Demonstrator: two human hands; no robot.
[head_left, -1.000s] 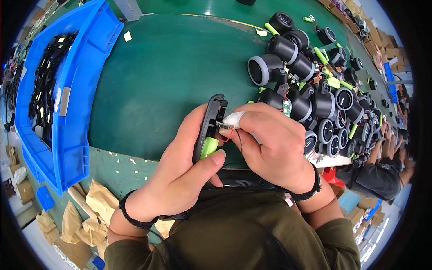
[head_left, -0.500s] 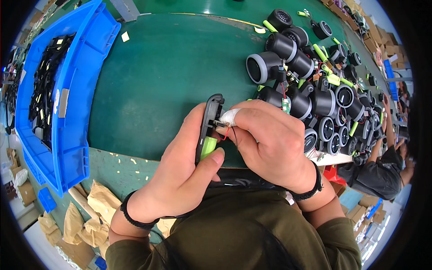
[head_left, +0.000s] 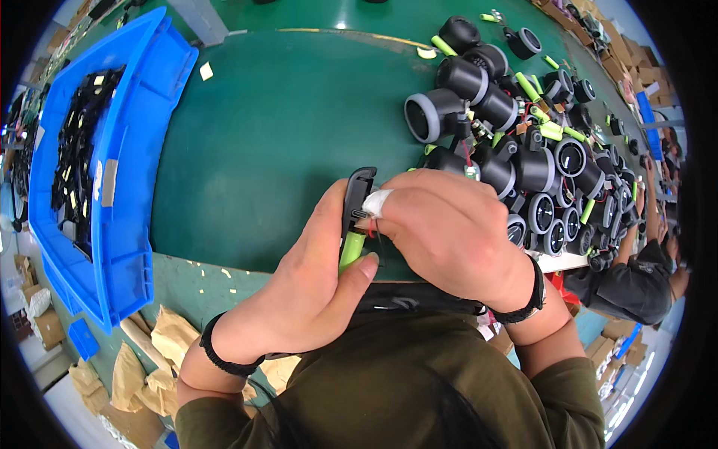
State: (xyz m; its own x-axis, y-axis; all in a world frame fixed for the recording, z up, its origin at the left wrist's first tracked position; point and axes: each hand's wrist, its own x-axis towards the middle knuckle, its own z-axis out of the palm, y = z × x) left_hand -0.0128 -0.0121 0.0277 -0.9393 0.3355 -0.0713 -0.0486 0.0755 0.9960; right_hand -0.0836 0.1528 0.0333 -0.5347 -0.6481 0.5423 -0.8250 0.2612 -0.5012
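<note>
Upright in my left hand (head_left: 307, 277) is a black plastic housing (head_left: 357, 191), gripped between the palm and the thumb. A green cylindrical battery cell (head_left: 351, 251) sits in its lower part, beside my thumb. My right hand (head_left: 456, 232) is closed at the housing's inner side, its fingertips pinching at a small part by the red wire (head_left: 372, 228). What exactly those fingertips hold is hidden. White tape (head_left: 376, 203) wraps one right finger.
A blue bin (head_left: 112, 209) on the left holds a heap of black parts (head_left: 82, 157). Black cylindrical fan-like units (head_left: 535, 168) with grey rims, green cells and wires crowd the right of the green table (head_left: 247, 142). Brown paper (head_left: 176, 333) lies lower left; another person (head_left: 628, 280) works far right.
The housing has turned slightly, so more of its inside and the green cell show. My right fingers have pressed in closer to it, now covering more of the small part.
</note>
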